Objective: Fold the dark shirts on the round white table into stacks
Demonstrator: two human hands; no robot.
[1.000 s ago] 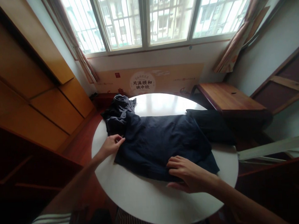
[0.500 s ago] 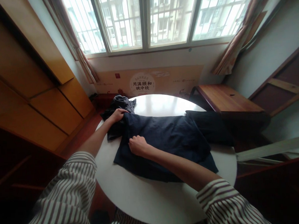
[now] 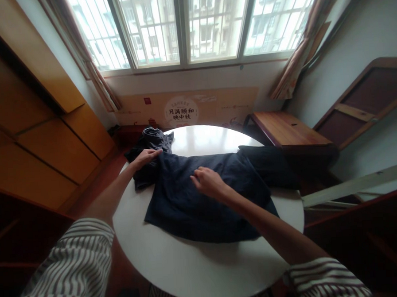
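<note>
A dark blue garment (image 3: pixel 202 219) lies spread over the round white table (image 3: pixel 191 273), its exact kind hard to make out. At its upper left corner, my left hand (image 3: pixel 147 157) is closed, with thumb and fingers pinching the edge of the cloth. My right hand (image 3: pixel 208 182) is over the middle of the garment, fingers curled in a loose fist with no cloth seen in them. A darker folded part (image 3: pixel 268 167) of cloth extends to the right. Beside my left hand, a crumpled heap of black and grey clothes (image 3: pixel 154 139) rests on the table.
A wooden desk (image 3: pixel 290 128) stands at the back right, near a leaning wooden frame (image 3: pixel 356 105). Wooden cabinets (image 3: pixel 55 151) line the left side. Beyond the table are a printed banner (image 3: pixel 216 105) and a barred window (image 3: pixel 208 28). A pale bar (image 3: pixel 347 187) reaches toward the table's right edge.
My right hand has moved right and away from the garment's left part to its middle. My left hand stays at the corner. The whole view has shifted slightly.
</note>
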